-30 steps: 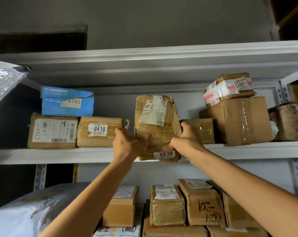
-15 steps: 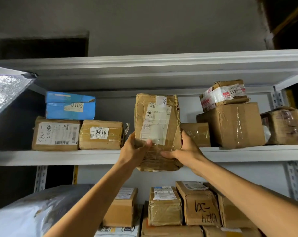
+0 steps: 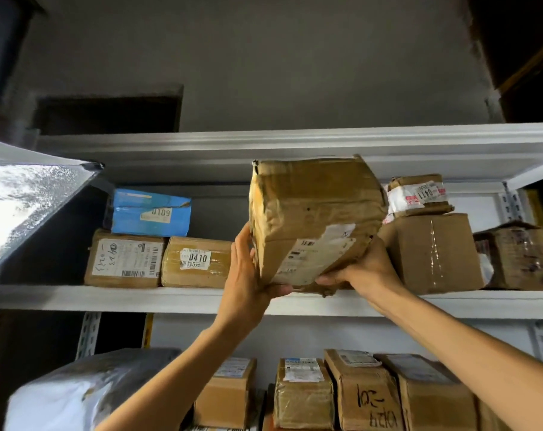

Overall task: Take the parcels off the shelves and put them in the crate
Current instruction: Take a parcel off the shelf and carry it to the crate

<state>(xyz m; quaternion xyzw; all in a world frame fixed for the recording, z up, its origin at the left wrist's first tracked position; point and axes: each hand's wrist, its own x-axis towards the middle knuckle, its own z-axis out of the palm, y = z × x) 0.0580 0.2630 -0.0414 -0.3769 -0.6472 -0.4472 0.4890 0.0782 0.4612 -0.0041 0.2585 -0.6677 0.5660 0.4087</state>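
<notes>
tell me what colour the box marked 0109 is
Blue, with a white label; the 0109 box shows in the head view.

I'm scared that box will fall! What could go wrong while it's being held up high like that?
The brown parcel is tilted and held only near its bottom by the left hand and right hand, so it might tip toward the person. Its crumpled wrapping could slip or tear. Swinging right, it might bump the small parcel marked 0411 off the box beneath.
</notes>
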